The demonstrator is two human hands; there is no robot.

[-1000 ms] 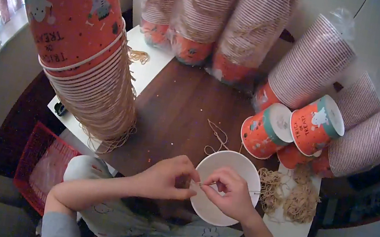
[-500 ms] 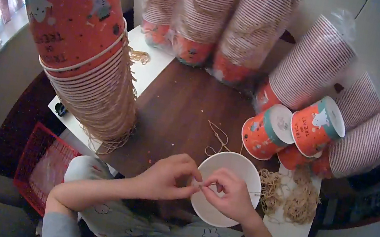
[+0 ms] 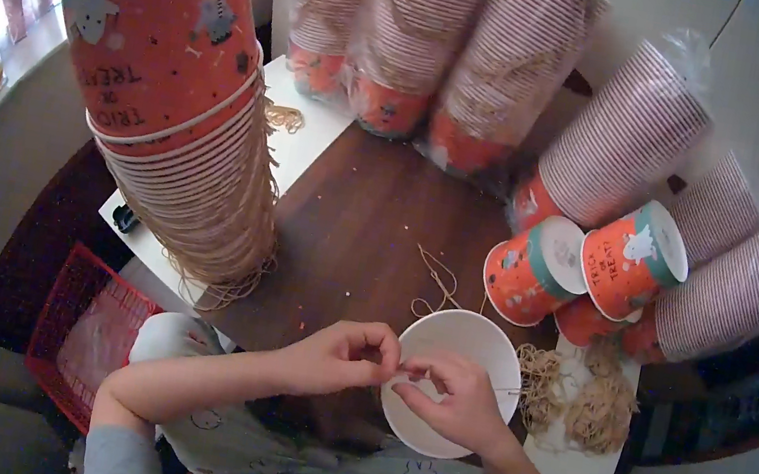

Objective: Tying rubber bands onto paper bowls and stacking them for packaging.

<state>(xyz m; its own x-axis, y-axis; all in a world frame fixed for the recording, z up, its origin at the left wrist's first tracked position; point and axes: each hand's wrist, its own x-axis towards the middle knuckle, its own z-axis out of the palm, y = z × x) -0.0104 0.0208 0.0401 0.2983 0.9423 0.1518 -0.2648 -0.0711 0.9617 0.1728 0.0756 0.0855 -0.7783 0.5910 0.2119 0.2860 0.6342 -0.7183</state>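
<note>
A white-lined paper tub (image 3: pixel 445 328) stands in front of me with its mouth toward me. My left hand (image 3: pixel 339 360) is closed in a pinch at the tub's left rim; whatever lies between its fingertips is too small to make out. Over the tub's mouth, my right hand (image 3: pixel 454 400) has its thumb and forefinger apart, the fingertips close to those of the left. A short piece of tan cord (image 3: pixel 509 391) shows at the tub's right wall. Behind the tub, a loose loop of cord (image 3: pixel 438 278) lies on the brown table (image 3: pixel 352 222).
A tall stack of nested orange tubs with cord handles (image 3: pixel 199 165) leans at the left. Bagged tub stacks (image 3: pixel 416 30) line the back and right. Upturned printed tubs (image 3: pixel 634 260) sit at right, near tangled cord bundles (image 3: pixel 599 418). A red basket (image 3: pixel 70 325) is lower left.
The right thumb and forefinger have parted from their pinch. Both hands have dropped slightly in the picture, and the left one remains pinched at the rim.
</note>
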